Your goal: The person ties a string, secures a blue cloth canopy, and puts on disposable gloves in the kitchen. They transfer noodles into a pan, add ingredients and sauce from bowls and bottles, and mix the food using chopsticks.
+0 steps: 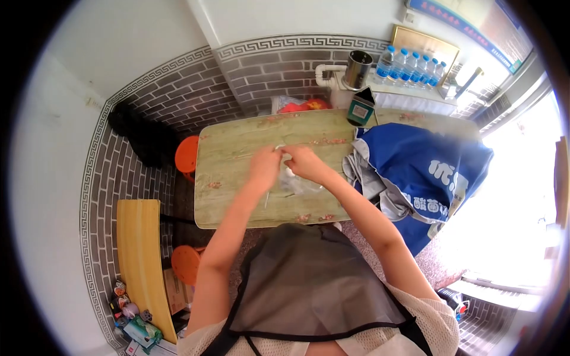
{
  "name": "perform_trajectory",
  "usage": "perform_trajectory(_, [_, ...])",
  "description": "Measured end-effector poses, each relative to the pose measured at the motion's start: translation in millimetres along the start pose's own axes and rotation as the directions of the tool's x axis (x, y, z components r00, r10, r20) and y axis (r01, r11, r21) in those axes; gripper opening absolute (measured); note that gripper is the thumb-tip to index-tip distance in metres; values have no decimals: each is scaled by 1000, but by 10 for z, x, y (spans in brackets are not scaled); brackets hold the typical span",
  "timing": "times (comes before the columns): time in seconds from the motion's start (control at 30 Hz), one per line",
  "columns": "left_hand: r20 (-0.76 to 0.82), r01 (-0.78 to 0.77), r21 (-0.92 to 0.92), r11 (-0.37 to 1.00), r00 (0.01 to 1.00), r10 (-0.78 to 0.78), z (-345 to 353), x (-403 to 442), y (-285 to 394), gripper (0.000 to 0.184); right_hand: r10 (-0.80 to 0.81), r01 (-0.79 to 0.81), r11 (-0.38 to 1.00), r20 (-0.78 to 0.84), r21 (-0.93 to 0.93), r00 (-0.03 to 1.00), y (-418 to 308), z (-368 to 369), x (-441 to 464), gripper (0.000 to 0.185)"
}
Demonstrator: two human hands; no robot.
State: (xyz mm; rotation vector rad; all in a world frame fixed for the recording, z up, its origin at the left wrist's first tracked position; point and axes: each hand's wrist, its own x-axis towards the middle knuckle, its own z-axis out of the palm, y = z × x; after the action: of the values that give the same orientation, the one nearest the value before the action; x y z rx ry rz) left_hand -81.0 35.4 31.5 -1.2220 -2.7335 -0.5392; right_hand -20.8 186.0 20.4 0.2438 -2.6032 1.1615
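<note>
Both of my hands meet above the middle of the patterned table (231, 169). My left hand (266, 165) is closed in a pinch, slightly blurred. My right hand (304, 163) is closed too, its fingertips touching those of the left. A small white thing (280, 146) shows at the fingertips, too small to name. Just below the hands lies a crumpled, see-through plastic bag (291, 183) with something white in it. A thin white strip (266, 199) lies left of the bag.
A blue cloth (409, 154) with white lettering drapes over the table's right end. Behind stand a dark green box (361, 111), a metal canister (358, 70) and several water bottles (409, 66). Orange stools (186, 155) and a wooden bench (141, 255) are at left.
</note>
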Motion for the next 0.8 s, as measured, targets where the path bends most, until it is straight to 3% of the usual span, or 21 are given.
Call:
perform_trajectory(0.17, [-59, 15, 13, 1000, 998, -14, 48, -19, 5, 13, 147, -147, 989, 67, -11, 987, 134, 47, 112, 18])
perform_trajectory(0.2, [-89, 150, -251, 956, 980, -177, 112, -27, -22, 13, 171, -170, 985, 67, -30, 983, 164, 3, 103, 16])
perform_trajectory(0.23, [-75, 257, -498, 828, 939, -336, 183, -29, -54, 13, 175, -173, 984, 71, -32, 982, 193, -44, 89, 16])
perform_trajectory(0.33, [-53, 262, -662, 703, 918, -392, 532, -58, -334, 15, 272, -273, 960, 24, 60, 962, 209, -202, 78, 12])
perform_trajectory(0.37, [-46, 265, -663, 700, 919, -392, 725, -63, -394, 15, 378, -370, 894, 18, 251, 926, 188, -250, 75, 12])
perform_trajectory(0.4, [6, 263, -634, 727, 942, -336, 949, -60, -448, 15, 477, -443, 786, 32, 431, 878, 178, -286, 76, 13])
perform_trajectory(0.47, [60, 254, -608, 752, 959, -276, 1392, -18, -544, 15, 487, -439, 764, 24, 473, 873, 179, -326, 85, 15])
perform_trajectory(0.5, [71, 184, -527, 830, 982, -172, 1610, 33, -576, 16, 492, -430, 742, 17, 515, 870, 188, -343, 90, 16])
perform_trajectory(0.53, [91, 100, -441, 892, 994, -67, 1797, 87, -596, 18, 494, -430, 744, 12, 512, 869, 205, -358, 85, 16])
perform_trajectory(0.57, [86, 92, -444, 891, 995, -60, 1941, 138, -606, 18, 486, -419, 752, 1, 509, 874, 225, -370, 79, 16])
perform_trajectory(0.63, [300, 40, -249, 968, 953, 37, 2177, 202, -618, 19, 479, -406, 764, -18, 502, 878, 266, -382, 68, 16])
perform_trajectory(0.67, [297, 31, -252, 967, 954, 47, 2269, 230, -636, 19, 479, -401, 757, -20, 517, 878, 291, -378, 52, 16])
perform_trajectory(0.73, [461, -159, 40, 986, 879, 123, 2464, 266, -666, 16, 486, -396, 750, -35, 530, 873, 314, -400, 24, 17])
perform_trajectory(0.8, [408, -102, -18, 995, 907, 101, 3005, 213, -873, 16, 498, -413, 734, -14, 538, 867, 324, -427, -8, 18])
